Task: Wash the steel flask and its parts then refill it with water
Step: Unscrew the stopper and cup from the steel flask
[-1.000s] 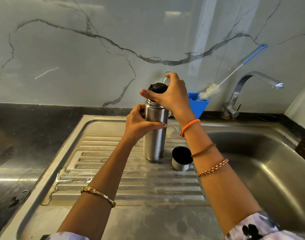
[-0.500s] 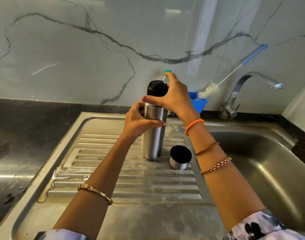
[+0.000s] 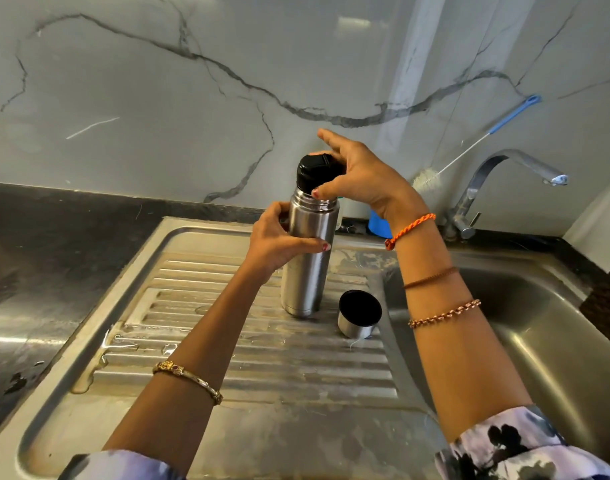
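Note:
A steel flask (image 3: pixel 305 271) stands upright on the ribbed drainboard (image 3: pixel 227 358) of the sink. My left hand (image 3: pixel 279 242) grips its upper body from the left. On the flask's neck sits a black stopper (image 3: pixel 314 171), and my right hand (image 3: pixel 359 178) holds it from the right with thumb and fingers curled round it, the forefinger stretched out above. The flask's steel cup lid (image 3: pixel 359 315), black inside, lies on the drainboard just right of the flask's base.
The sink basin (image 3: pixel 539 323) lies to the right, with a tap (image 3: pixel 487 188) behind it. A blue holder (image 3: pixel 379 223) with a bottle brush (image 3: pixel 469 150) stands against the marble wall. A dark wet counter (image 3: pixel 36 271) runs along the left. Water pools on the drainboard's left side.
My right hand has turned on the black stopper, its forefinger now stretched out over the top. The flask and my left hand stay where they were.

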